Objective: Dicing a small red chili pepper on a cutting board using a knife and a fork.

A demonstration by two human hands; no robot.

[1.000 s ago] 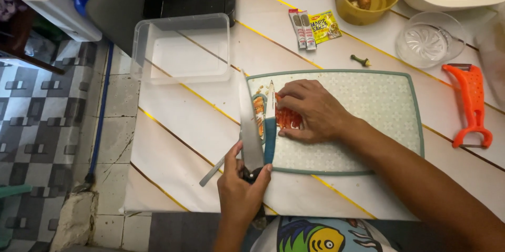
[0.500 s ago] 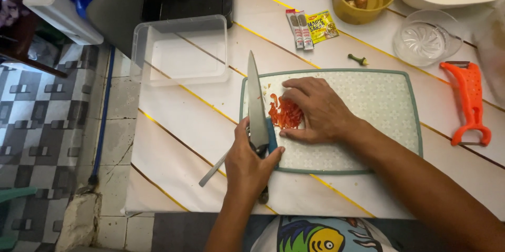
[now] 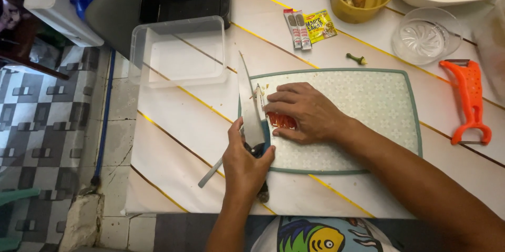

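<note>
A white table [image 3: 184, 126] with yellow stripes is seen above checkered floor tiles [image 3: 42, 120]. On the green-edged cutting board [image 3: 368, 105], red chilies [image 3: 281, 120] are pinned under the right hand [image 3: 302, 112] (fingers curled); the knife [image 3: 250, 105] is gripped by the left hand [image 3: 244, 165].

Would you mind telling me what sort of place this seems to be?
Probably a home kitchen or food-prep table. The left hand holds a knife over a cutting board, the right hand steadies red food, and a peeler and juicer lie nearby.
</note>
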